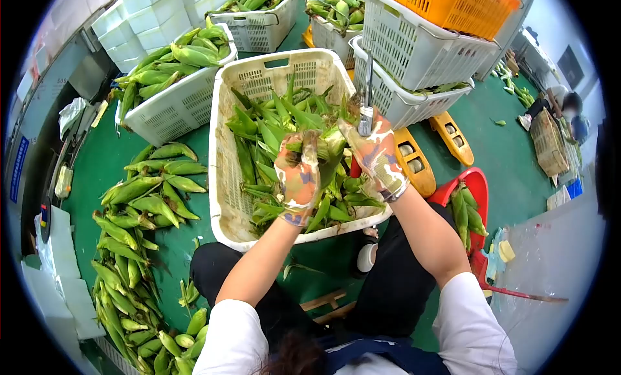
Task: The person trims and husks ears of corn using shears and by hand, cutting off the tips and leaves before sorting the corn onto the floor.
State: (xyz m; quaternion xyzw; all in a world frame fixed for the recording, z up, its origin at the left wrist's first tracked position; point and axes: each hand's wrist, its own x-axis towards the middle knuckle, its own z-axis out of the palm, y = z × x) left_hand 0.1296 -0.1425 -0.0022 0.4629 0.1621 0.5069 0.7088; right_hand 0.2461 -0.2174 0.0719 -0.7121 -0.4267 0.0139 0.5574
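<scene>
Both hands wear camouflage-patterned gloves and are above a large white basket [217,181] of green husks and leaves [278,116]. My left hand [299,174] is closed around the brownish end of a green corn ear [331,149]. At the other end of that ear is my right hand [377,154], its fingers wrapped round a knife [366,119] whose blade points up and away. A red part shows beside the right palm. The ear is partly hidden between the hands.
Unhusked corn [123,246] lies piled on the green floor at left. Crates of corn [174,110] stand behind, with stacked crates [420,58] at back right. A yellow pallet-truck fork [414,161] and a red dustpan-like scoop [480,200] holding corn are at right. A person [572,116] is far right.
</scene>
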